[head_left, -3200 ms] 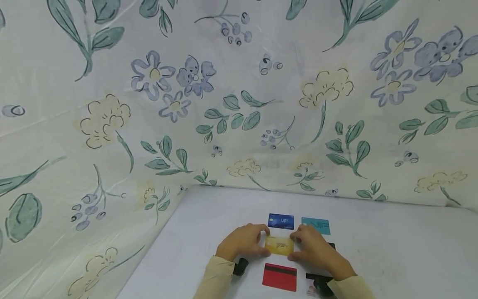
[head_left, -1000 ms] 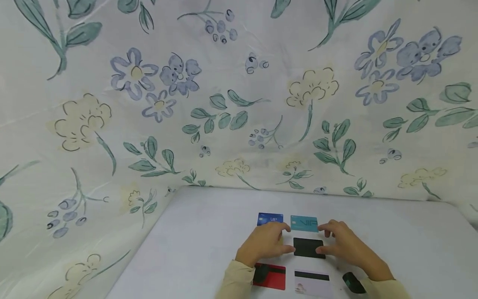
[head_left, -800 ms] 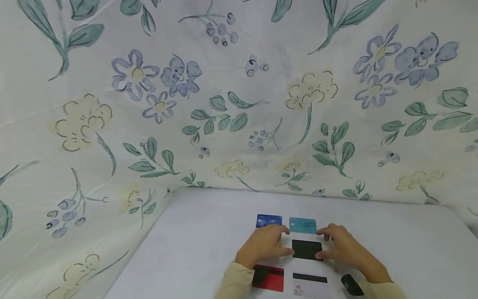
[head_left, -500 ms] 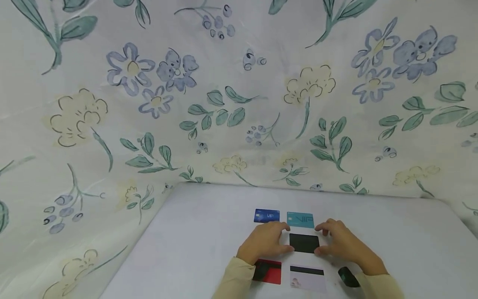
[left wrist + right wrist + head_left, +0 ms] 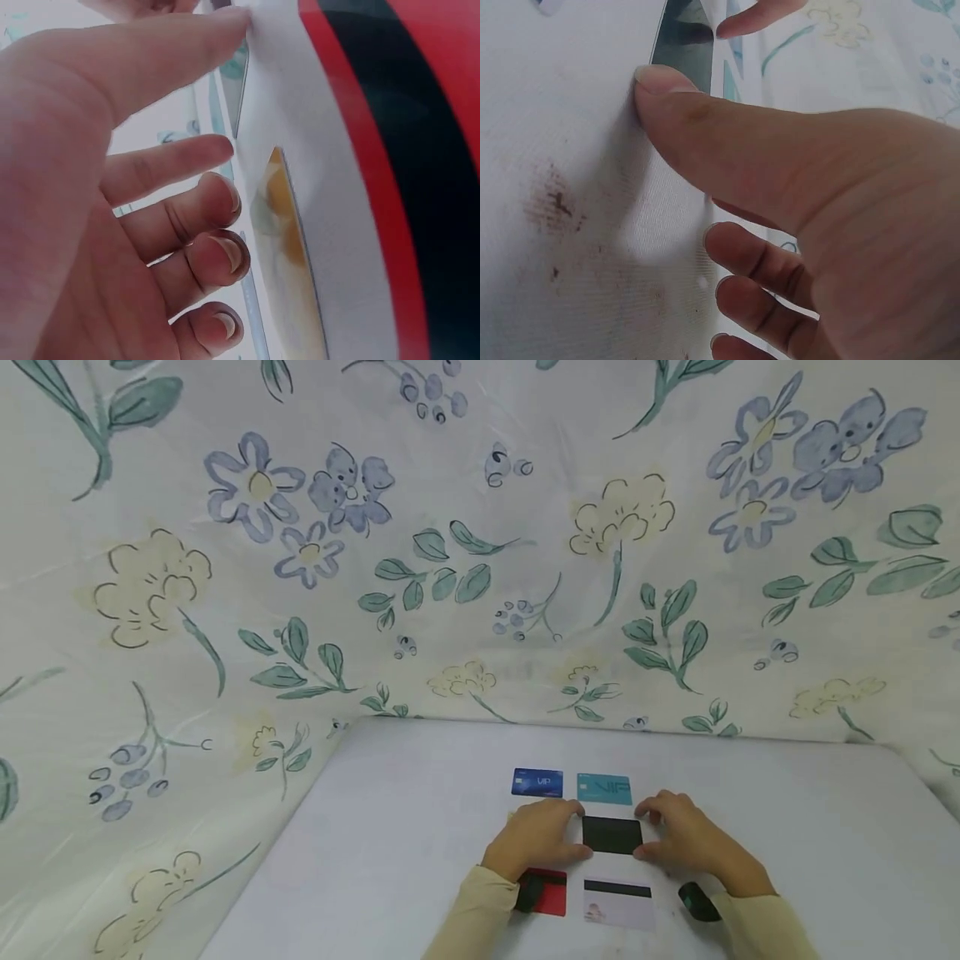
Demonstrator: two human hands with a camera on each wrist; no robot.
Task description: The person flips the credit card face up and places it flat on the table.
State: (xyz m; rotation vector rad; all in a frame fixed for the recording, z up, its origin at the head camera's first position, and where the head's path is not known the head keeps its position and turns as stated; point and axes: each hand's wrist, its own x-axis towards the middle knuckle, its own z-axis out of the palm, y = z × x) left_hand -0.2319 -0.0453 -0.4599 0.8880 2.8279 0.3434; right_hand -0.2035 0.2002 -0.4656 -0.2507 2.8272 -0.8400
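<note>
A black card (image 5: 612, 835) lies flat on the white table between the two hands. My left hand (image 5: 536, 837) is at its left side, thumb tip by the lower corner and index fingertip by the upper one. Mirroring it on the right, my right hand (image 5: 686, 839) has its thumb at the lower right corner and its index finger near the upper right. In both wrist views the other fingers are loosely bent and hold nothing. Beneath the left hand a yellow card (image 5: 289, 247) is mostly hidden in the head view.
Behind the black card lie a blue VIP card (image 5: 537, 782) and a teal VIP card (image 5: 603, 788). Nearer are a red card (image 5: 555, 893), partly covered by the left wrist, and a pale lilac card (image 5: 618, 910) with a dark stripe. A floral curtain (image 5: 450, 635) hangs behind the table.
Both hands have moved right, from the sides of the yellow card to those of the black card. Over the last second they stay around it, with only small shifts of the view.
</note>
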